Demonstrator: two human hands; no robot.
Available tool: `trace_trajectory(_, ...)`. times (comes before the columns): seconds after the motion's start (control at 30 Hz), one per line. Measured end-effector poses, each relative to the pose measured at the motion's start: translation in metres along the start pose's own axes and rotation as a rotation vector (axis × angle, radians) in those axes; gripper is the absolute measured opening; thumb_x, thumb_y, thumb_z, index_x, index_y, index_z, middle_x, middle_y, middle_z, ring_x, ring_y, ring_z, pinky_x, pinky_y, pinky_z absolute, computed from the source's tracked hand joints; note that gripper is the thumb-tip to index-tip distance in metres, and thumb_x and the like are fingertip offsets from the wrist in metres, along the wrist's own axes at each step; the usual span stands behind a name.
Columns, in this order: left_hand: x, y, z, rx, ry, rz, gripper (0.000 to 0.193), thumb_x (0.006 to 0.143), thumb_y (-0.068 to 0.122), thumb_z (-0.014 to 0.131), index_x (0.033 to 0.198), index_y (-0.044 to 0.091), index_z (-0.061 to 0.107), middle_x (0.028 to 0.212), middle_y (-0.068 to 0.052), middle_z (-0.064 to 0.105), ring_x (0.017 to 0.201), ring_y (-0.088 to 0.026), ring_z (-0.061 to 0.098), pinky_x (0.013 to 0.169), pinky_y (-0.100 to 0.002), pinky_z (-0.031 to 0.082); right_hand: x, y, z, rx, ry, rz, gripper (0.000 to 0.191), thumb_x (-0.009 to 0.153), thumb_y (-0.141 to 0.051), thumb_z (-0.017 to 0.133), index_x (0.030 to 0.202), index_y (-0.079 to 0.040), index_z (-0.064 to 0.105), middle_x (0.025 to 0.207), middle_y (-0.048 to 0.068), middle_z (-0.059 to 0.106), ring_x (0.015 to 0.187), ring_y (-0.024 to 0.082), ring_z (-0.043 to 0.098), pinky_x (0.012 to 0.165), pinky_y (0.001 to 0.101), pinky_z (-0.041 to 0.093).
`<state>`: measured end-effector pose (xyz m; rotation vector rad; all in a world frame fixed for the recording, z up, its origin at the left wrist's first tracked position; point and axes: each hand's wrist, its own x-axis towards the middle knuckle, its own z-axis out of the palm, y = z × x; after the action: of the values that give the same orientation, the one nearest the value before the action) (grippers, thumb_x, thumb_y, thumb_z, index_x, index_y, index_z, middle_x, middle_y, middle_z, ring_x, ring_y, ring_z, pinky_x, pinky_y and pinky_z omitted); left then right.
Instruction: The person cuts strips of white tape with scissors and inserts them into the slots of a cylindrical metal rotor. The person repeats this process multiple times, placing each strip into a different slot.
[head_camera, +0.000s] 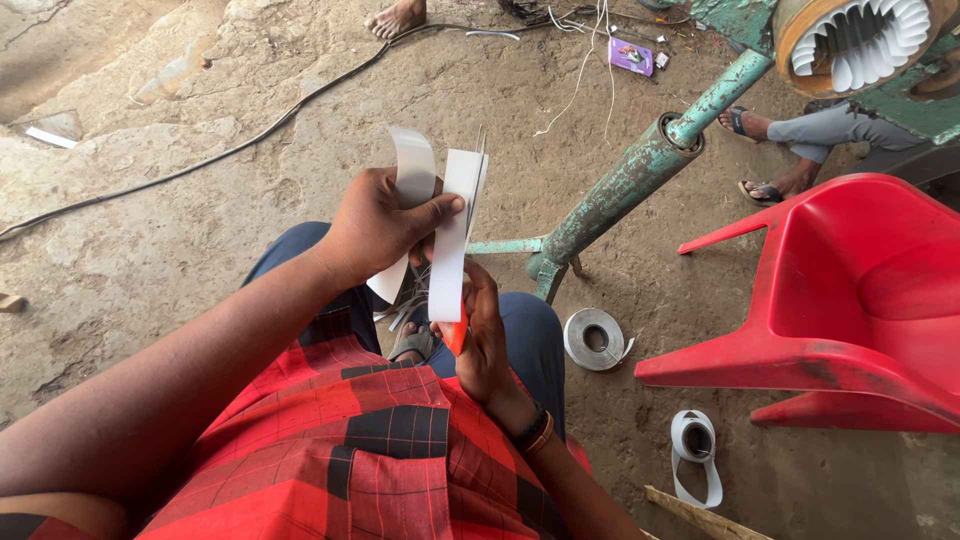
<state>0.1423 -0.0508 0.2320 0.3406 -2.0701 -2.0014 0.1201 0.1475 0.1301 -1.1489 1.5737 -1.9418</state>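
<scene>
Rough, cracked earthen floor, dusty and uneven, crossed at far left by a thin black cable (200, 160), with a chipped green metal pipe frame (640, 170) slanting in from far right and a glossy red plastic chair (850, 290) filling the right side. At centre, above the lap, left hand (375, 225) closed around stiff white paper strips (447, 245), smooth, long and narrow; right hand (482, 335) below, gripping orange-handled scissors (456, 335) at the strips' near end. Near right, two flat tape rolls (595, 340) on bare ground beside open floor.
</scene>
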Motion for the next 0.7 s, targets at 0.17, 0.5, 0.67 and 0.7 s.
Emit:
trace_trajectory(0.17, 0.0, 0.0002, -0.0009, -0.009, -0.007, 0.003, 0.023, 0.094, 0.019, 0.074, 0.083, 0.001, 0.067, 0.062, -0.006, 0.068, 0.045, -0.01, 0.06, 0.04, -0.026, 0.047, 0.0006, 0.0009, -0.0011, -0.04, 0.009, -0.014, 0.067, 0.108, -0.033, 0.049, 0.162, -0.002, 0.022, 0.11, 0.006, 0.056, 0.087, 0.009, 0.054, 0.078, 0.0265, 0.051)
trace_trajectory(0.5, -0.0037, -0.0034, 0.0035, -0.053, -0.028, -0.016, 0.021, 0.093, 0.018, 0.074, 0.086, 0.0, 0.067, 0.063, -0.006, 0.068, 0.046, -0.01, 0.06, 0.04, -0.026, 0.046, 0.0016, -0.0023, 0.0002, -0.055, 0.025, -0.02, 0.064, 0.104, -0.013, 0.049, 0.16, -0.002, 0.02, 0.118, 0.007, 0.057, 0.096, 0.01, 0.055, 0.083, 0.0255, 0.051)
trace_trajectory(0.67, -0.0045, -0.0032, 0.0036, -0.069, -0.027, 0.011, 0.021, 0.093, 0.019, 0.074, 0.085, 0.001, 0.067, 0.063, -0.004, 0.067, 0.045, -0.009, 0.059, 0.039, -0.026, 0.045, 0.0014, 0.0007, -0.0015, -0.032, 0.026, 0.019, 0.065, 0.104, -0.012, 0.049, 0.162, -0.002, 0.019, 0.109, 0.006, 0.055, 0.086, 0.008, 0.051, 0.075, 0.0245, 0.047)
trace_trajectory(0.7, -0.0046, -0.0028, 0.0029, -0.056, -0.026, 0.005, 0.022, 0.094, 0.019, 0.074, 0.085, 0.001, 0.067, 0.062, -0.005, 0.067, 0.045, -0.009, 0.059, 0.04, -0.026, 0.045, 0.0008, 0.0016, -0.0018, -0.039, 0.028, 0.027, 0.066, 0.104, -0.012, 0.049, 0.162, -0.002, 0.019, 0.108, 0.006, 0.054, 0.085, 0.008, 0.051, 0.075, 0.0248, 0.047)
